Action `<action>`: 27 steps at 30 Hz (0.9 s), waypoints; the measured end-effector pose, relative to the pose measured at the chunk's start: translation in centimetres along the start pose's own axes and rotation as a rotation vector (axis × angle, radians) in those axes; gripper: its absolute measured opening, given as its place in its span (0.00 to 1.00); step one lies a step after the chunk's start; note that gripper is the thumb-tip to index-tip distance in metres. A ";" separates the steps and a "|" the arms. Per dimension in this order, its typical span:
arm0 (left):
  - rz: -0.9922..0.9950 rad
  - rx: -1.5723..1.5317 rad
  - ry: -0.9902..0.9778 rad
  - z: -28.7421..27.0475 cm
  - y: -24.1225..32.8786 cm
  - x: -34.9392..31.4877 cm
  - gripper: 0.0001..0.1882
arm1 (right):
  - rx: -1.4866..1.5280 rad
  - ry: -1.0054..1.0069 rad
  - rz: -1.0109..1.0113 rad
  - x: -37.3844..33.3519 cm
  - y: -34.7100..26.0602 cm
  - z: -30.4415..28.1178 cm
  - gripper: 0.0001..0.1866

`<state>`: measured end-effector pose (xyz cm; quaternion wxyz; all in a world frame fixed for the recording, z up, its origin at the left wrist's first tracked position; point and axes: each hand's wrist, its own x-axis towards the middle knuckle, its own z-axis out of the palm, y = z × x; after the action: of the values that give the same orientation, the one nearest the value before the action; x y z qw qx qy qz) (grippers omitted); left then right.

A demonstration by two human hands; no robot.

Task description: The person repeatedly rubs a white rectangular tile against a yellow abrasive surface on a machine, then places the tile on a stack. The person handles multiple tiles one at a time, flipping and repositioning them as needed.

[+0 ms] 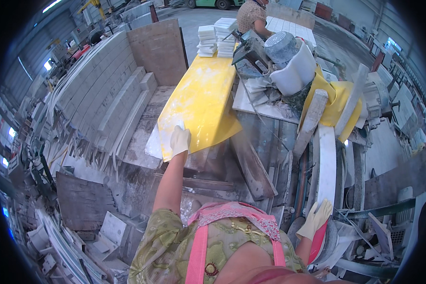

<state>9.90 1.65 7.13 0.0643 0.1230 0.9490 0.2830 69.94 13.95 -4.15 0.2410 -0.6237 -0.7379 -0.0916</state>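
Observation:
My left hand [180, 140], in a pale cream glove, reaches forward to the near end of a long bench covered with a yellow sheet [199, 102]. Its fingers look curled; a whitish patch shows at the fingertips, and what they hold, if anything, I cannot make out. White smears mark the sheet. My right hand [315, 220], gloved alike, is low on the right with fingers extended, at the near end of a long white strip [326, 163] that runs away from me on a narrow stand. Stacks of white tiles [226, 38] stand at the sheet's far end.
Long grey slabs [99, 94] lean in a row on the left beside a brown board [157, 49]. A dusty motor [280, 46] and a second yellow cloth [333, 97] sit beyond the strip. A person [253, 19] works at the back. Planks [253, 168] lie below the bench.

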 end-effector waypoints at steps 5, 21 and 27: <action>0.011 -0.010 0.008 0.1 -0.2 -0.1 0.25 | 0.011 -0.021 0.011 -0.2 0.0 -0.3 0.27; 0.007 -0.002 0.012 0.2 -0.3 -0.3 0.24 | 0.036 0.009 0.070 -0.8 -0.2 -0.3 0.27; 0.016 0.003 0.003 0.0 -0.2 -0.2 0.24 | 0.009 -0.016 0.091 -0.7 -0.5 -0.4 0.27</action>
<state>10.10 1.43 7.05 0.0607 0.1301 0.9485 0.2825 69.67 13.09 -4.04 0.2419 -0.6562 -0.7111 -0.0721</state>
